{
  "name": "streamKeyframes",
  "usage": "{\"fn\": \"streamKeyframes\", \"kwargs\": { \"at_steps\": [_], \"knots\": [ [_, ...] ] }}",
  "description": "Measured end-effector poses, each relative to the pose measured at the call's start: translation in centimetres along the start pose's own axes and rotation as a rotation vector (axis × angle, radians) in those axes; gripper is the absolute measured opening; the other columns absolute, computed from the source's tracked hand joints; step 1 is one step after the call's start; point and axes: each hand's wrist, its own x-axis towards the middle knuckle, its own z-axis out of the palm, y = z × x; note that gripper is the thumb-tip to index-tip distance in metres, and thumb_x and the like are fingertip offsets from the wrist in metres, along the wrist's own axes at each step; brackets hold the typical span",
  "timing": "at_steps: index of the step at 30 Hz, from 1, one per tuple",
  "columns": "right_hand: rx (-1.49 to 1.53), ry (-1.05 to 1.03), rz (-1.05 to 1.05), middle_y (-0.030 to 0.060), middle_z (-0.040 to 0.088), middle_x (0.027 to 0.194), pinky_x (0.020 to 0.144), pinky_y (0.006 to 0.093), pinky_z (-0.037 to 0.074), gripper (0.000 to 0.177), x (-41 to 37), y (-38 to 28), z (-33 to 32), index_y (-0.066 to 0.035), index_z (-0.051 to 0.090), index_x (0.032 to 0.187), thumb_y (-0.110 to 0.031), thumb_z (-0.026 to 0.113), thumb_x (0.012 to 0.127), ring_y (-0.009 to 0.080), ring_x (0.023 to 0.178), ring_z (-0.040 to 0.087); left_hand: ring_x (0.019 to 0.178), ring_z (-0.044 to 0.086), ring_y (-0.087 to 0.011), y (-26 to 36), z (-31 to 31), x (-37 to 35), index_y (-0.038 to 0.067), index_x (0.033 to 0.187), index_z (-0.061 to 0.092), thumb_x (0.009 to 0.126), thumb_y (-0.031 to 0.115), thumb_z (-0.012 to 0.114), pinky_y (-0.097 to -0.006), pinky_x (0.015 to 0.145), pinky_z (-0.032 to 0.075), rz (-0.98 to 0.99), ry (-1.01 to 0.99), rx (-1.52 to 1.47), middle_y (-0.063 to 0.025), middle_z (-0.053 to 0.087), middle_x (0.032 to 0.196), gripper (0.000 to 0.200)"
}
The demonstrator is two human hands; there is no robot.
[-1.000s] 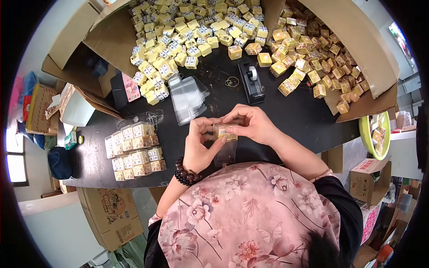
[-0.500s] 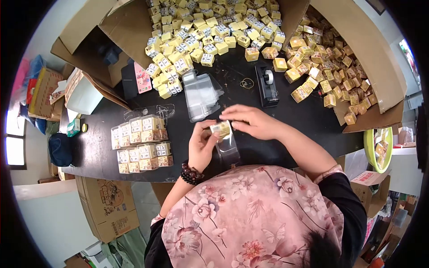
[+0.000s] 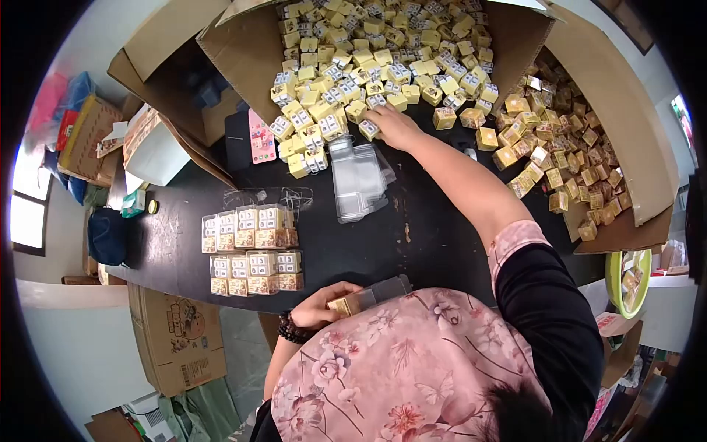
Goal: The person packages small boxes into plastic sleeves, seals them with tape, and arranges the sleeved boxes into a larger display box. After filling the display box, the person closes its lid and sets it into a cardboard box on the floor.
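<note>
My left hand [image 3: 321, 306] is low at the table's front edge, its fingers wrapped round a clear plastic box [image 3: 379, 292]. A small gold carton [image 3: 341, 306] shows in the end of that box nearest the palm. My right hand [image 3: 396, 127] is stretched to the front of a heap of small yellow boxes [image 3: 346, 92]. Its bent fingers are on one yellow box [image 3: 369, 130] with a white printed face; the thumb's grip is partly hidden. Flat clear plastic cases [image 3: 357, 180] lie stacked on the black table between my hands.
Two rows of filled clear packs [image 3: 255, 228] stand on the left. Gold cartons [image 3: 574, 147] spill from a cardboard box [image 3: 626, 96] on the right. A pink-screened phone [image 3: 261, 137] lies near the left cardboard flap. My right arm covers most of the tape dispenser.
My right hand has left the clear box and reached forward to the yellow heap. My left hand has drawn the clear box down toward my body and tilted it sideways. The view has shifted.
</note>
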Motion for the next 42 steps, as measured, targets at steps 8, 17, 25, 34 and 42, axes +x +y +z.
{"fn": "streamKeyframes", "kwargs": {
  "at_steps": [8, 17, 25, 34, 42],
  "knots": [
    [1.010, 0.076, 0.443, 0.0136, 0.064, 0.101, 0.079, 0.0351, 0.055, 0.038, -5.7, -1.2, -2.6, -0.004, 0.051, 0.104, -0.018, 0.077, 0.080, 0.0233, 0.086, 0.067, 0.103, 0.063, -0.0204, 3.0, 2.7, 5.4, 0.006, 0.122, 0.038, 0.079, -0.009, 0.069, -0.0311, 0.086, 0.053, 0.301, 0.292, -0.082, -0.0155, 0.060, 0.119, 0.055],
    [1.564, 0.030, 0.330, 0.0037, 0.063, 0.093, 0.062, 0.0238, 0.049, 0.033, -17.1, -12.3, -10.8, -0.006, 0.051, 0.108, -0.016, 0.074, 0.087, 0.0088, 0.072, 0.058, 0.104, 0.059, -0.0164, 5.3, 6.4, 8.3, 0.000, 0.136, 0.041, 0.078, 0.007, 0.078, -0.0297, 0.092, 0.047, 0.526, 0.648, 0.906, -0.0107, 0.060, 0.117, 0.069],
    [0.984, 0.280, 0.343, 0.0014, 0.060, 0.087, 0.063, 0.0233, 0.048, 0.040, -21.3, -15.4, -13.3, -0.003, 0.056, 0.100, -0.022, 0.084, 0.077, 0.0072, 0.070, 0.055, 0.104, 0.059, -0.0181, 4.2, 8.2, 9.3, -0.001, 0.134, 0.042, 0.075, 0.009, 0.081, -0.0318, 0.093, 0.047, 0.561, 0.555, 1.124, -0.0123, 0.060, 0.116, 0.071],
    [0.938, 0.237, 0.200, 0.0026, 0.054, 0.100, 0.072, 0.0248, 0.051, 0.017, -24.2, -16.2, -13.4, 0.002, 0.067, 0.103, 0.000, 0.070, 0.086, 0.0095, 0.082, 0.059, 0.110, 0.058, -0.0246, 2.8, 8.2, 9.9, -0.001, 0.132, 0.044, 0.075, 0.008, 0.080, -0.0341, 0.096, 0.045, 0.727, 0.532, 0.892, -0.0154, 0.057, 0.120, 0.069],
    [0.773, 0.388, 0.156, 0.0047, 0.053, 0.097, 0.070, 0.0261, 0.048, 0.008, -24.9, -16.6, -14.6, 0.000, 0.068, 0.092, -0.002, 0.070, 0.085, 0.0151, 0.080, 0.057, 0.109, 0.058, -0.0208, 2.9, 9.6, 9.7, -0.002, 0.129, 0.044, 0.078, 0.008, 0.079, -0.0318, 0.096, 0.044, 0.652, 0.468, 0.817, -0.0149, 0.058, 0.117, 0.062]
  ]
}}
